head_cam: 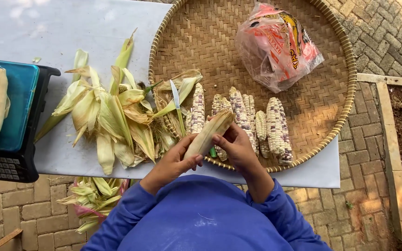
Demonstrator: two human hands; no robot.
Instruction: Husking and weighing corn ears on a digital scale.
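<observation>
Corn ear [209,134] in husk, tip angled up-right over woven tray [331,116], gripped by left hand [175,162] and right hand [236,146].

Outdoor yard workspace: brick paving [368,153] is lying under a white table [47,28]; beyond the fingers a woven tray [331,125] is holding corn, weighing scale [10,139] sitting far left.
</observation>
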